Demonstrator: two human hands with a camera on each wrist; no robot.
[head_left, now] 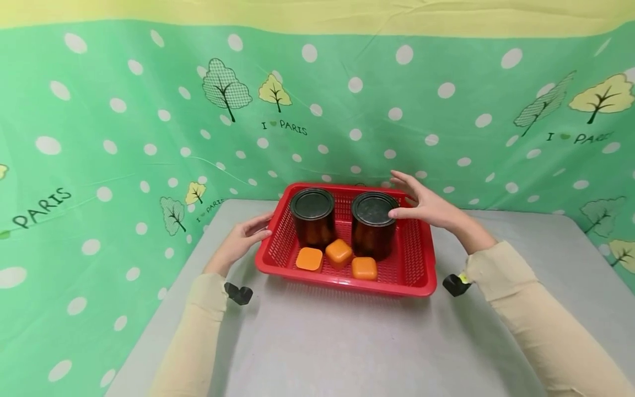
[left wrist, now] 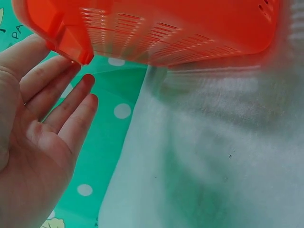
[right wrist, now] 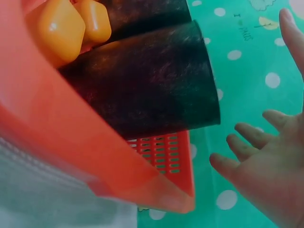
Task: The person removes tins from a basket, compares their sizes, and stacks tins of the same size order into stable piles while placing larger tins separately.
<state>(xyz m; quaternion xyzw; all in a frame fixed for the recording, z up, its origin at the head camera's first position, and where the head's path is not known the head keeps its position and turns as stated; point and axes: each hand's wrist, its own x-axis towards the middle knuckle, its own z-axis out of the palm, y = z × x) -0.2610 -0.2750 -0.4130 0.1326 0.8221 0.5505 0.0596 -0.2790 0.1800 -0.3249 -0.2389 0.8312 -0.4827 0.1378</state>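
A red plastic basket (head_left: 342, 282) holds two dark brown canisters with black lids, the left canister (head_left: 315, 229) and the right canister (head_left: 373, 237). In front of them inside it lie three small orange rounded blocks, one on the left (head_left: 310, 259), a tilted middle block (head_left: 339, 252) and a right block (head_left: 364, 268). My left hand (head_left: 239, 241) is at the basket's left end; its extended fingers touch the rim in the left wrist view. Beside the right canister's lid hovers my right hand (head_left: 426, 205), fingers spread and holding nothing. The right wrist view shows this hand (right wrist: 270, 166) apart from the canister.
The basket rests on a grey-covered table (head_left: 337, 342). Close behind its back rim hangs a green curtain (head_left: 357, 116) with white dots and printed trees. A black device is strapped under each wrist, the left device (head_left: 239, 294) and the right device (head_left: 455, 285).
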